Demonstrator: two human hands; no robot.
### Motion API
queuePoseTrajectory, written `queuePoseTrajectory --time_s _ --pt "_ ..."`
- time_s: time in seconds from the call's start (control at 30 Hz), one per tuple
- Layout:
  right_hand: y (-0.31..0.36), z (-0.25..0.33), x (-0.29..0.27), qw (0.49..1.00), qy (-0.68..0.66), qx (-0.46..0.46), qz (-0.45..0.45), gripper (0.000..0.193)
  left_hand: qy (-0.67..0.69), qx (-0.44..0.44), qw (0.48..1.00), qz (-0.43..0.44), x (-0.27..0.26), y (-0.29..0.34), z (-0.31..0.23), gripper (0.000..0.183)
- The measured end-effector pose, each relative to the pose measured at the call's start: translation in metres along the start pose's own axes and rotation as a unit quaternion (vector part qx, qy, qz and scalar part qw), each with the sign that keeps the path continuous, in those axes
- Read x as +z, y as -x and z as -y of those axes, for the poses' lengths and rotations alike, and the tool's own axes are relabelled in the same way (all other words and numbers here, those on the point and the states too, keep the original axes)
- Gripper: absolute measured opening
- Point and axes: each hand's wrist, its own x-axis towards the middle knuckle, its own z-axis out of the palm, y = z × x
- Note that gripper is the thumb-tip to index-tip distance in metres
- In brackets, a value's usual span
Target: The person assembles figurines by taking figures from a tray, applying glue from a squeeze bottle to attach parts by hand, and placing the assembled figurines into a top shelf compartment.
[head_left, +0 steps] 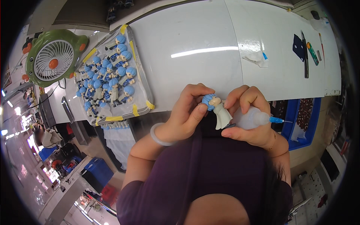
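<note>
A small figurine [222,115] with blue hair and a long cream coat is held up in front of my chest, tilted, near the table's front edge. Thumb and fingers of my left hand [186,108] are closed around its blue-haired head. Against my right palm lies a translucent squeeze bottle [252,119] with a blue needle tip pointing right, away from the figurine. The fingers of my right hand [252,138] curl over the bottle, while its fingertips and thumb reach the figurine's coat and lower end. Dark parts at the figurine's base are partly hidden.
Left on the white table [187,33] stands a lined tray [144,84] of similar blue-haired figurines, with a green fan [52,62] beyond it. Right are a crumpled tissue [257,59], a black tool [306,56] and a green-handled cutter [312,53]. A blue bin [308,139] sits below the edge.
</note>
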Motion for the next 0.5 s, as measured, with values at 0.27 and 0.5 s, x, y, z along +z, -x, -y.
queuePoseTrajectory --time_s 0.27,0.5 --pt "-0.002 -0.005 -0.004 0.999 0.049 -0.006 0.006 0.046 0.113 -0.089 0.989 -0.019 -0.001 -0.001 0.003 0.028" --pt "-0.010 -0.006 -0.034 0.994 -0.059 0.020 -0.085 0.036 0.072 -0.149 0.985 -0.054 -0.003 -0.001 -0.004 0.040"
